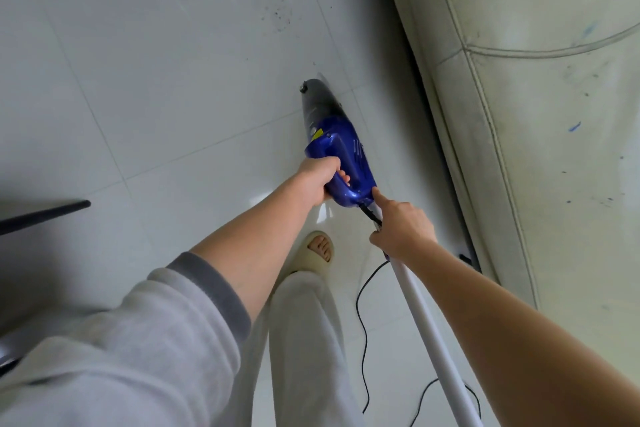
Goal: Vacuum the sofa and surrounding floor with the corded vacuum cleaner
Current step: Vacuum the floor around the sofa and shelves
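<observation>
Vacuum (341, 152), blue, hangs over the tiled floor (138, 80) beside the sofa (536, 114). Left hand (320, 180) grips its handle; right hand (403, 230) curls round the white tube (433, 333), forefinger touching the body. Cord (362, 322) trails past a slippered foot (317, 253). Dark specks (280, 15) lie ahead.

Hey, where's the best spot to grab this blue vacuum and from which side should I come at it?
Take the vacuum cleaner by its looped handle at the rear, coming from above and behind, as the left hand does now. The loop leaves room for fingers to wrap through, while the tapered dust cup ahead probably offers little purchase.
</observation>
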Action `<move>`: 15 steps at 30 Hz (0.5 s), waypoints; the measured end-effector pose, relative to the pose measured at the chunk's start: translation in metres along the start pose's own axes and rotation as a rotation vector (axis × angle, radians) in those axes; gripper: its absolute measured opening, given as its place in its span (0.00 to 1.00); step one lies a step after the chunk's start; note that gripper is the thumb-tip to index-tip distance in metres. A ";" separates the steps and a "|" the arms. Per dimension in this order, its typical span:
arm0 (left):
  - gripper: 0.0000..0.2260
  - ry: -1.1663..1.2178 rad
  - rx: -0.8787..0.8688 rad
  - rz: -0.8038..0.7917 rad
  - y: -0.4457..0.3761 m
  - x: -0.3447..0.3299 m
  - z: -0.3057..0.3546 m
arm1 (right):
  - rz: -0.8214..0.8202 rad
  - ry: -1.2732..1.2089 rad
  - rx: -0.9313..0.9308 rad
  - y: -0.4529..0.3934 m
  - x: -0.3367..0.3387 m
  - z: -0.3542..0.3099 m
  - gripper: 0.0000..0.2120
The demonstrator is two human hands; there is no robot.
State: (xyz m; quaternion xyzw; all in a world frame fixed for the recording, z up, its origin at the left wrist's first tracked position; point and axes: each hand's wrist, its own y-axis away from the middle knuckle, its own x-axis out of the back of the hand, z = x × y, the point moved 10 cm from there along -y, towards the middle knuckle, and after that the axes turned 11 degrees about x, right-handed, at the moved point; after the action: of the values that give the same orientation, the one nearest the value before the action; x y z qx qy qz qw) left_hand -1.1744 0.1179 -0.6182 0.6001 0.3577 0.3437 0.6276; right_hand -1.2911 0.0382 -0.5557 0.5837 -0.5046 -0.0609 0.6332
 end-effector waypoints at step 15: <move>0.07 0.297 -0.037 0.032 -0.006 0.134 0.004 | -0.033 0.210 0.167 -0.020 -0.016 -0.124 0.37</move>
State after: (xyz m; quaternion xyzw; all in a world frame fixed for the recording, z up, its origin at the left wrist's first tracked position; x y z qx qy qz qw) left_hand -1.1035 0.2310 -0.6289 0.5366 0.4305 0.4450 0.5733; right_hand -1.2009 0.1270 -0.5571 0.6458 -0.4292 0.0321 0.6306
